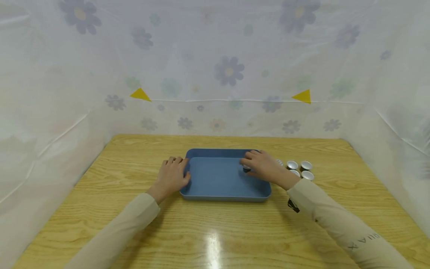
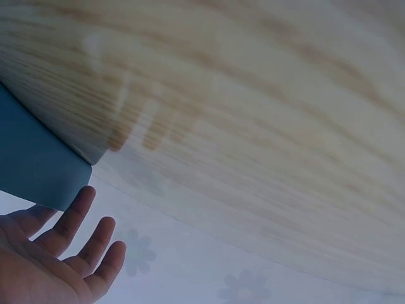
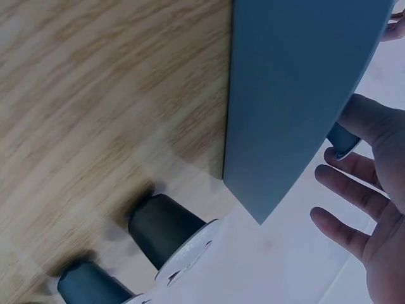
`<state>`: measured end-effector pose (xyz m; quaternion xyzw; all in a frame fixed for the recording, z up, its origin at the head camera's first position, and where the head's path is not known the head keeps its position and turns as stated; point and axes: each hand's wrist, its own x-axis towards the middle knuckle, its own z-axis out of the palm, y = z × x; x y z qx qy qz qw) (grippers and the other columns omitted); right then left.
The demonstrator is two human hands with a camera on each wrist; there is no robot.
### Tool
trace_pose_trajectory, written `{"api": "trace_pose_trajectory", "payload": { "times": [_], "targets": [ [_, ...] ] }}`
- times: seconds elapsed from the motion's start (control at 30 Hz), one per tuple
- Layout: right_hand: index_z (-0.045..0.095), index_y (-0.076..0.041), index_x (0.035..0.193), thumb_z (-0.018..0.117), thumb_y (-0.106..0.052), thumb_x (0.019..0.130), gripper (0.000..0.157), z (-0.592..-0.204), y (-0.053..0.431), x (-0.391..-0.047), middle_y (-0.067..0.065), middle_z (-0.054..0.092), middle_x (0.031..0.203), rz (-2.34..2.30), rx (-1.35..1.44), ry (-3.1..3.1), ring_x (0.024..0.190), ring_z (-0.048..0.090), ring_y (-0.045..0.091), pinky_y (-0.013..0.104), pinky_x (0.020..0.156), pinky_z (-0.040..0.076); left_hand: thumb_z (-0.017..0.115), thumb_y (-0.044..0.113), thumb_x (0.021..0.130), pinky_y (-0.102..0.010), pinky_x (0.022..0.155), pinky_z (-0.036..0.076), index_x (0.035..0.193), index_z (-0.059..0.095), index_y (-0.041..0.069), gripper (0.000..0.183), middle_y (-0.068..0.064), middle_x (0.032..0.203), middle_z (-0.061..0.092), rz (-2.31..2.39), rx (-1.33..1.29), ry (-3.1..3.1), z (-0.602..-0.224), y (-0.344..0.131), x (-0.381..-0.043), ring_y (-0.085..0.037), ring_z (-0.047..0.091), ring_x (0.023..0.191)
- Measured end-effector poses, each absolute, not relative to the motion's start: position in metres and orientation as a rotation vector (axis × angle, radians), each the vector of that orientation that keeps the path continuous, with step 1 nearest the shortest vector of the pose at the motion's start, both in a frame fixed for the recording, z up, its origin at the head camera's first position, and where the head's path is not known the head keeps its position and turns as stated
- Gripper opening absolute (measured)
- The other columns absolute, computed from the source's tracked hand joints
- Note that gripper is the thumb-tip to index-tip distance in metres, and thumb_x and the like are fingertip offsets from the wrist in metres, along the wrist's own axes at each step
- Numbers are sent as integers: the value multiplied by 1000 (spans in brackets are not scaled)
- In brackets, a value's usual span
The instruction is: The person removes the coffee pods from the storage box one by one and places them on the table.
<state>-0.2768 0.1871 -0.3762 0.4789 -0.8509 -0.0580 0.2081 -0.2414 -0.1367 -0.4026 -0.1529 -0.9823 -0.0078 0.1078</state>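
A blue rectangular tray [image 1: 225,198] lies on the table. My left hand [image 1: 171,175] rests at its left rim; the thumb reaches over the rim, and the other fingers are loosely spread near the far corner. Over the tray's right side, my right hand [image 1: 267,167] pinches a small dark coffee capsule [image 1: 246,169] with a silver lid. The right wrist view shows this capsule [image 3: 343,140] between thumb and fingers, just beyond the tray wall [image 3: 285,95], while the remaining fingers spread loosely.
To the right of the tray stand several more capsules [image 1: 306,165] with silver lids up, partly behind the right forearm. A small black item [image 1: 293,205] shows beside the right sleeve. Flower-patterned sheeting [image 1: 229,71] with two yellow triangles surrounds the wooden table [image 1: 151,235].
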Motion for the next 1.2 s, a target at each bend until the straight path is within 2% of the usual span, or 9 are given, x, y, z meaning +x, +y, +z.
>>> {"api": "trace_pose_trajectory", "payload": {
  "times": [0.17, 0.5, 1.03, 1.2],
  "targets": [
    [61, -18, 101, 78, -32, 69, 39, -371, 193, -272, 1, 55, 88, -175, 1322, -2381, 77, 55, 15, 30, 58, 45, 51, 32, 88, -49, 89, 42, 126, 53, 9, 45, -11, 116, 58, -42, -451, -2888, -403, -137, -241, -33, 50, 110],
    [63, -18, 105, 78, -31, 67, 43, -363, 203, -267, 1, 57, 91, -153, 1291, -2386, 80, 57, 16, 30, 58, 45, 51, 32, 88, -48, 90, 42, 126, 53, 9, 45, -11, 117, 58, -39, -446, -2892, -403, -137, -242, -32, 50, 110],
    [64, -15, 104, 78, -27, 69, 39, -358, 223, -262, 2, 59, 93, -102, 1264, -2409, 83, 57, 18, 33, 64, 49, 51, 32, 88, -49, 89, 42, 126, 53, 8, 45, -11, 116, 58, -46, -448, -2891, -402, -136, -242, -33, 51, 109],
    [64, -14, 99, 79, -24, 68, 36, -358, 231, -260, 2, 57, 88, -76, 1263, -2369, 76, 54, 15, 29, 58, 45, 51, 32, 88, -49, 90, 42, 126, 53, 8, 45, -11, 117, 58, -58, -445, -2897, -401, -136, -242, -33, 50, 109]
  ]
}}
